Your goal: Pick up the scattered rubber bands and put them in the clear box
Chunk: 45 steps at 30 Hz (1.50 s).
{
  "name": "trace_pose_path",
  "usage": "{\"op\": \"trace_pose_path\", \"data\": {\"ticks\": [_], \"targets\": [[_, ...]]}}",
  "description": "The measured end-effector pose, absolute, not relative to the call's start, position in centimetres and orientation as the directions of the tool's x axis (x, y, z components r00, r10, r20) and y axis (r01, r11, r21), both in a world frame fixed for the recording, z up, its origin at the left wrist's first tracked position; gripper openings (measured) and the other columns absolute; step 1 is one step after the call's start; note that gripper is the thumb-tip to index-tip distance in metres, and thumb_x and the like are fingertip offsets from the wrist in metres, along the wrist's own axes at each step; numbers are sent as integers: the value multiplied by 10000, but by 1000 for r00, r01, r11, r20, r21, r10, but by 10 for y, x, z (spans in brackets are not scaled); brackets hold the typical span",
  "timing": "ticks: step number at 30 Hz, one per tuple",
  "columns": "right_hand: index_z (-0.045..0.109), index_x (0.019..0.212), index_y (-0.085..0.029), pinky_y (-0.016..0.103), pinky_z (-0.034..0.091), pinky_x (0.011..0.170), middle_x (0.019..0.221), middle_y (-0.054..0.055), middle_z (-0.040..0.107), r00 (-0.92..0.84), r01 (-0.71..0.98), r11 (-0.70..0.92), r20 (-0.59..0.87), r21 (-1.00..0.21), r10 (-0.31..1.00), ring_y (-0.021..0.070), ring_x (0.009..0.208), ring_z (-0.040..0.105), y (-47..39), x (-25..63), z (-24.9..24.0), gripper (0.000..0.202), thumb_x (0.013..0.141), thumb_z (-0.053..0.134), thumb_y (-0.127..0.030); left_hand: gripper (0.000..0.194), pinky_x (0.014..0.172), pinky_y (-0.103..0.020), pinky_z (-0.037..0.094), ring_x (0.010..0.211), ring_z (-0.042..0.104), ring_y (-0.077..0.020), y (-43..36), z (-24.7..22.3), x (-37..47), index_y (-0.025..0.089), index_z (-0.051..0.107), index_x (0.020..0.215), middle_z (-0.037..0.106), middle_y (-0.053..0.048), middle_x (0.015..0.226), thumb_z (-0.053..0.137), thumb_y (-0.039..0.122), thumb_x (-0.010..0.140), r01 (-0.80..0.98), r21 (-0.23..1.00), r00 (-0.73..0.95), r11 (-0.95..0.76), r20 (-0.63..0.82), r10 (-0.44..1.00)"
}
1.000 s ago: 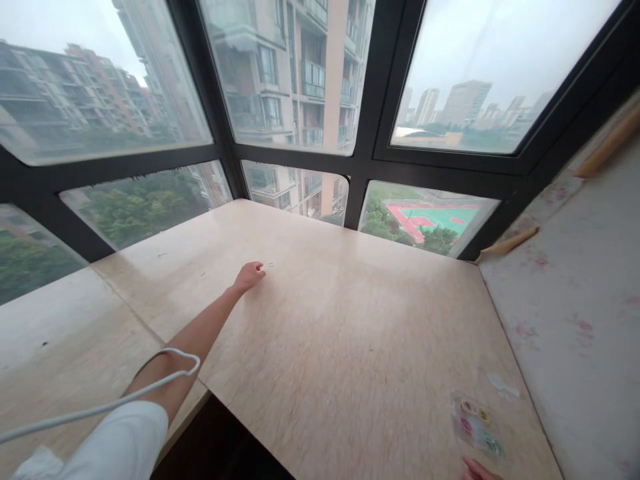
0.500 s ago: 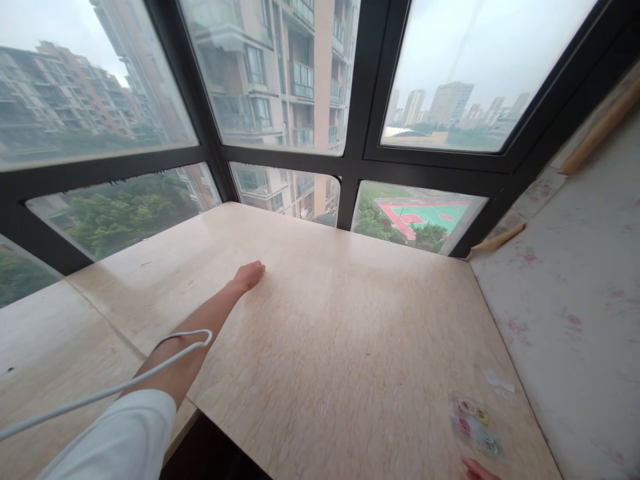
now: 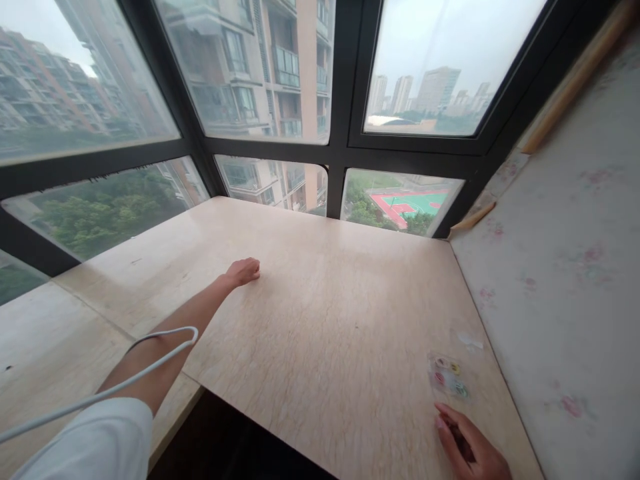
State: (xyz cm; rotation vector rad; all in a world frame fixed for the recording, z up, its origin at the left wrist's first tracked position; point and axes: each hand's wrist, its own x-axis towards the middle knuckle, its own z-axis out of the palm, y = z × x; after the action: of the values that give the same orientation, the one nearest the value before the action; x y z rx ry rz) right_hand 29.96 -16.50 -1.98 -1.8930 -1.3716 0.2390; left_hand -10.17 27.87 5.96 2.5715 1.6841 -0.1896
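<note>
My left hand (image 3: 244, 271) rests far out on the pale marble-patterned sill (image 3: 320, 320), its fingers curled closed. Whatever it may hold is hidden. Low on the right, my right hand (image 3: 470, 445) is loosely curved, a gap showing between thumb and fingers, and I see nothing in it. Just beyond its fingertips lies a clear plastic box (image 3: 447, 375) with small coloured items inside, red, yellow and green; their kind is too small to tell. A crumpled clear piece of plastic (image 3: 470, 341) lies behind the box, near the wall.
A white cable (image 3: 145, 363) crosses over my left forearm. Dark-framed windows (image 3: 340, 120) border the sill at the back and left. Flowered wallpaper (image 3: 565, 320), peeling at its edge, covers the right wall. A dark gap (image 3: 235, 440) opens below the sill's front edge.
My right hand has come further into view, nearer the plastic box. The view has shifted slightly to the right. My left hand keeps its closed pose at about the same spot.
</note>
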Motion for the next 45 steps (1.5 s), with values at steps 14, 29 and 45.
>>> {"op": "trace_pose_path", "data": {"ticks": [14, 29, 45], "targets": [[646, 1019, -204, 301, 539, 740, 914, 67, 703, 377, 745, -113, 275, -657, 884, 188, 828, 670, -162, 280, 5, 236, 920, 455, -300, 113, 548, -219, 395, 561, 506, -100, 137, 67, 129, 158, 619, 771, 616, -9, 670, 557, 253, 771, 353, 741, 687, -571, 209, 696], [631, 964, -219, 334, 512, 739, 873, 47, 678, 392, 728, -96, 297, -678, 871, 201, 817, 647, -157, 281, 8, 201, 893, 451, -165, 222, 695, -262, 459, 717, 612, -144, 9, 46, 240, 184, 708, 896, 725, -33, 883, 502, 114, 849, 47, 750, 943, -660, 185, 278], [638, 966, -221, 321, 494, 718, 862, 51, 666, 413, 658, -101, 246, -746, 877, 189, 802, 627, -158, 283, 7, 183, 909, 465, -214, 184, 679, -265, 489, 675, 612, -129, 43, 5, 170, 182, 662, 959, 696, -42, 884, 499, 215, 878, 198, 760, 758, -619, 282, 589]]}}
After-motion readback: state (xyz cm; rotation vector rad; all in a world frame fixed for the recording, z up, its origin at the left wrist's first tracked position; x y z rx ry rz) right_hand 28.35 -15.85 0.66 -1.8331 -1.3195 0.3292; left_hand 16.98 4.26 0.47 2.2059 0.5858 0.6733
